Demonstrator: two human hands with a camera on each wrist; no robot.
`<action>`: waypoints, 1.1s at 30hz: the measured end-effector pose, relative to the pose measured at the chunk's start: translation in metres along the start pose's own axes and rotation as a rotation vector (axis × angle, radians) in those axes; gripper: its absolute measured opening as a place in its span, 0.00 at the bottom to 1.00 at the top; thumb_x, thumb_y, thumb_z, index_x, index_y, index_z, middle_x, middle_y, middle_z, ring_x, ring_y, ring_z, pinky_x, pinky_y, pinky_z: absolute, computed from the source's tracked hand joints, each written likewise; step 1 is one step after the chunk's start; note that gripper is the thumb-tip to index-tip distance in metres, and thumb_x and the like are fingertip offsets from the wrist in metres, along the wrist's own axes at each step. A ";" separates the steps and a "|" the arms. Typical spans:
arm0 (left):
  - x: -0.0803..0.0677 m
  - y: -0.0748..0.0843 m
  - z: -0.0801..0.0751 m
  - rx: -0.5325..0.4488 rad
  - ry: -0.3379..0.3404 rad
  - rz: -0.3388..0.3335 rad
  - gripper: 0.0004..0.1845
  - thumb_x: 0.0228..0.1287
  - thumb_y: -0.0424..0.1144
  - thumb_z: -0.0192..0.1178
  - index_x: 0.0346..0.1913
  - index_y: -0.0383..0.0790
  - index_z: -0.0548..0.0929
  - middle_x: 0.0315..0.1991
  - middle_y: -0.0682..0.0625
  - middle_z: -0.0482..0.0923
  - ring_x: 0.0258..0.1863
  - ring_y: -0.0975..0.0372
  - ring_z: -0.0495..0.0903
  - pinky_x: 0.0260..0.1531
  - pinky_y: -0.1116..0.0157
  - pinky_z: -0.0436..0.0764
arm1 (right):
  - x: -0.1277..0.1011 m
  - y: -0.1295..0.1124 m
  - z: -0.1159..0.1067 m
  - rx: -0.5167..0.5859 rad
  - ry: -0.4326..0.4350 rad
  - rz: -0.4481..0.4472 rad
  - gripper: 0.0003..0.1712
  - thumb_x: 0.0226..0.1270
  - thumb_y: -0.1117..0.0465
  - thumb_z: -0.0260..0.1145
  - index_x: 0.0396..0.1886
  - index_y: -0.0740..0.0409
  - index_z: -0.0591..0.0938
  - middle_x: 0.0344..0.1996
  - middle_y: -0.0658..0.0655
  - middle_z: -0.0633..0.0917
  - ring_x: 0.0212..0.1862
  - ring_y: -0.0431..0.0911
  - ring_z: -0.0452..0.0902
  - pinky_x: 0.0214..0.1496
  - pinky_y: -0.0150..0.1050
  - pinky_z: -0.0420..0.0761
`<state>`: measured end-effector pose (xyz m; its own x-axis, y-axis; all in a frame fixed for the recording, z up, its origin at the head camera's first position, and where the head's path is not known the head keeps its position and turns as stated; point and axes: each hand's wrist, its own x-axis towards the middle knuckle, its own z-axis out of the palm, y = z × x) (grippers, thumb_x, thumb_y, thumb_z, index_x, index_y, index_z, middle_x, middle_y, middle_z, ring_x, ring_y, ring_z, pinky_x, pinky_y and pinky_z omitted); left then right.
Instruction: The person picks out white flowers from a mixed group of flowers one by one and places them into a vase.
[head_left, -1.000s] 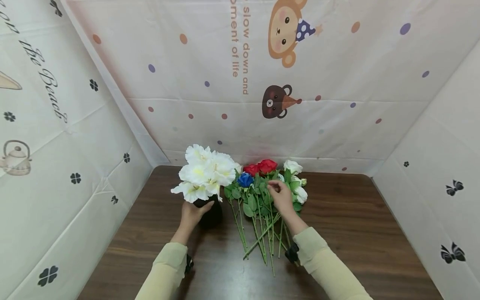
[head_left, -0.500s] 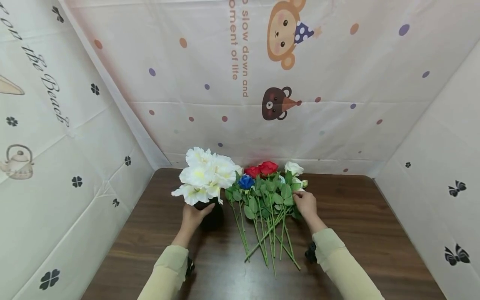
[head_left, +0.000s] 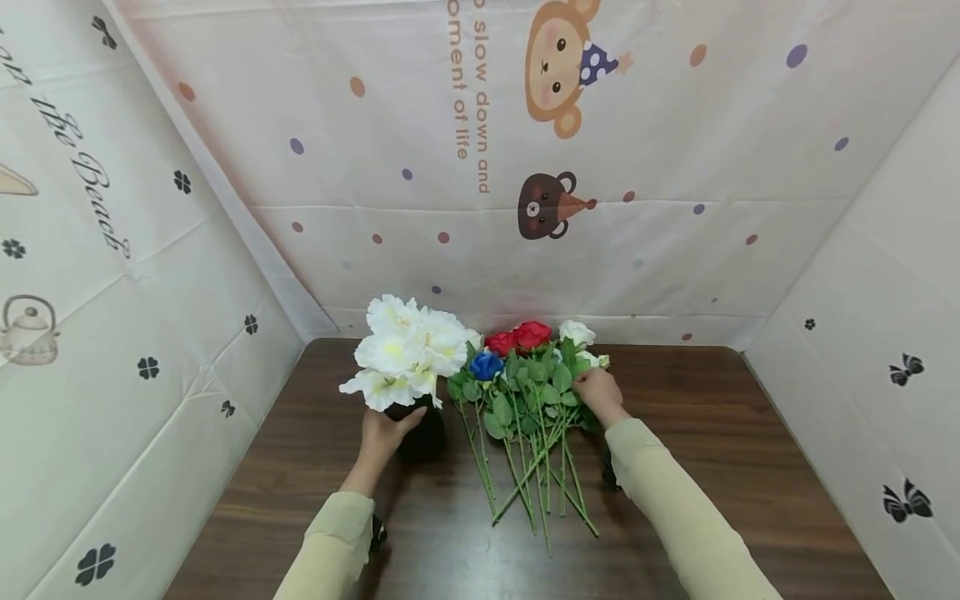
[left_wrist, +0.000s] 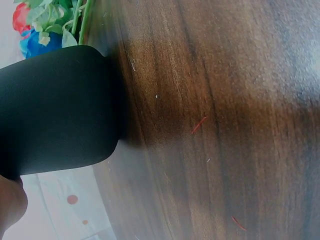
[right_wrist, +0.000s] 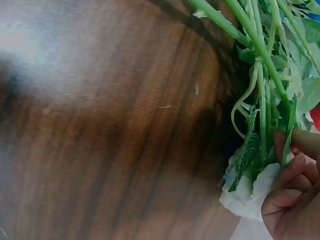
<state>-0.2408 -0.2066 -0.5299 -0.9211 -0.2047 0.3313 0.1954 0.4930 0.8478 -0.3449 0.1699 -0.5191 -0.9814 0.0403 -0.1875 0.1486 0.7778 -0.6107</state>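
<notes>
My left hand (head_left: 380,435) grips a black vase (head_left: 424,435) near its top, the thumb lying along the side. The vase stands upright and bears large ruffled white flowers (head_left: 408,343) with yellowish centres. In the left wrist view the dark vase wall (left_wrist: 57,107) fills the left side. My right hand (head_left: 597,393) is at the right side of a heap of loose roses. Seen from the right wrist, its thumb and fingers pinch a green rose stem (right_wrist: 288,132). A white rose (right_wrist: 255,192) hangs beside those fingers, partly hidden by them.
Red roses (head_left: 532,335), a blue rose (head_left: 486,365) and white roses (head_left: 577,333) lie with their heads toward the back wall. Their green stems (head_left: 542,492) cross and point toward me over the brown wooden table (head_left: 712,467). Printed cloth walls (head_left: 420,225) surround the table.
My right hand has moved from above the middle of the roses to their right side and now pinches a rose stem there. The left hand keeps its grip on the vase.
</notes>
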 end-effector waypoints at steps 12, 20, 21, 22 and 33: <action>0.001 0.000 -0.002 0.024 -0.001 0.000 0.40 0.56 0.31 0.76 0.69 0.26 0.68 0.64 0.29 0.76 0.65 0.38 0.75 0.65 0.39 0.74 | 0.008 -0.017 0.000 -0.078 -0.025 0.062 0.31 0.72 0.58 0.62 0.07 0.46 0.63 0.08 0.45 0.60 0.16 0.40 0.56 0.20 0.33 0.58; 0.003 0.000 -0.001 0.016 -0.003 0.002 0.40 0.56 0.32 0.75 0.69 0.27 0.67 0.64 0.29 0.75 0.66 0.38 0.75 0.66 0.39 0.74 | 0.008 -0.020 0.001 -0.076 -0.065 0.093 0.29 0.70 0.57 0.64 0.10 0.47 0.62 0.10 0.45 0.60 0.19 0.42 0.57 0.25 0.37 0.63; 0.002 0.000 -0.001 0.017 -0.002 0.003 0.40 0.56 0.32 0.75 0.70 0.27 0.67 0.65 0.29 0.75 0.66 0.38 0.75 0.66 0.39 0.74 | 0.008 -0.019 0.001 -0.070 -0.063 0.090 0.29 0.70 0.56 0.64 0.10 0.48 0.63 0.11 0.46 0.61 0.19 0.42 0.59 0.26 0.37 0.65; 0.002 0.000 -0.001 0.018 -0.002 0.004 0.40 0.57 0.32 0.75 0.70 0.27 0.67 0.65 0.29 0.75 0.66 0.38 0.75 0.66 0.39 0.74 | 0.008 -0.018 0.001 -0.068 -0.061 0.087 0.28 0.71 0.55 0.64 0.11 0.48 0.64 0.11 0.46 0.62 0.20 0.42 0.60 0.26 0.38 0.66; 0.000 0.003 -0.001 0.033 0.001 0.001 0.40 0.56 0.32 0.76 0.69 0.27 0.68 0.63 0.30 0.76 0.64 0.39 0.76 0.65 0.40 0.75 | -0.001 -0.012 -0.018 0.312 -0.121 0.080 0.13 0.72 0.60 0.60 0.32 0.67 0.80 0.26 0.56 0.77 0.29 0.45 0.68 0.40 0.45 0.78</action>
<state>-0.2397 -0.2058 -0.5271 -0.9206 -0.2047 0.3327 0.1855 0.5205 0.8335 -0.3476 0.1716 -0.4979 -0.9465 0.0045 -0.3226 0.2727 0.5453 -0.7926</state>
